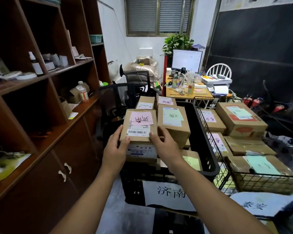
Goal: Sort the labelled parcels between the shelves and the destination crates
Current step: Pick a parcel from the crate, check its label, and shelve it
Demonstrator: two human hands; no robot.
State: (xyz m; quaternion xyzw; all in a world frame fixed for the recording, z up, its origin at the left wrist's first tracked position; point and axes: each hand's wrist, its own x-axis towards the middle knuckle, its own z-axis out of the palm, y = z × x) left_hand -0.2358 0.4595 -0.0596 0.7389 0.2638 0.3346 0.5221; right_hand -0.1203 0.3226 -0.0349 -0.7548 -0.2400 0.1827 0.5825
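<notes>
Beside a tall brown shelving unit (pixel 46 76) in a cramped office, a black plastic crate (pixel 202 141) stands heaped above its rim with cardboard parcels, a white destination sign (pixel 169 193) fixed to its near wall. A wire basket (pixel 260 181) just to the crate's right holds more boxes.

At the crate's near left corner, a pink-labelled parcel (pixel 139 125) lies on top of the pile, flat on a blue-printed box (pixel 140 152) and just beside a green-labelled parcel (pixel 173 122). The person's left hand (pixel 115 149) grips its near left corner, fingers down the side. The right hand (pixel 164 146) holds the near right corner, thumb on the top face. The pink label (pixel 141 118) reads upside down from this side, and its handwriting appears to match the sign.

The hold looks the weak point. Both hands are at the near end only, so the far end could dip on a lift and drag the neighbouring box, which sits tilted. With the pile this high, a nudge might send a parcel over the crate's left edge. A misread label would put it in the wrong crate.
</notes>
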